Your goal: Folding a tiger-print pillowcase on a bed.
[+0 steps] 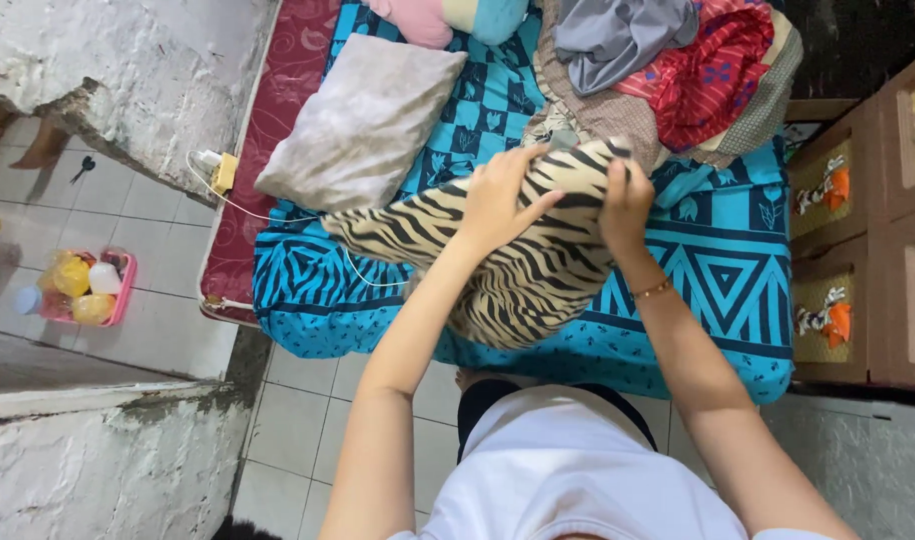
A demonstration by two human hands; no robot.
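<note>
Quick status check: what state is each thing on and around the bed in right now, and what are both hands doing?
Striped cloth: lifted off the bed, hanging bunched.
Left hand: gripping the cloth's top edge.
Right hand: pinching the same edge.
Grey pillow: lying flat on the bed.
Clothes pile: heaped, unfolded.
Blue sheet: spread over the mattress.
Pink basket: on the floor, holding bottles.

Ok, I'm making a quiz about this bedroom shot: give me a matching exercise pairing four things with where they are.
Things:
1. zebra-striped cloth
2. grey pillow
3. pink basket
4. pile of clothes

Places:
A. on the tiled floor, left of the bed
B. at the bed's far right end
C. held by the left hand and the right hand
D. lying on the blue patterned sheet, left of the hands

Pairs: 1-C, 2-D, 3-A, 4-B
</note>
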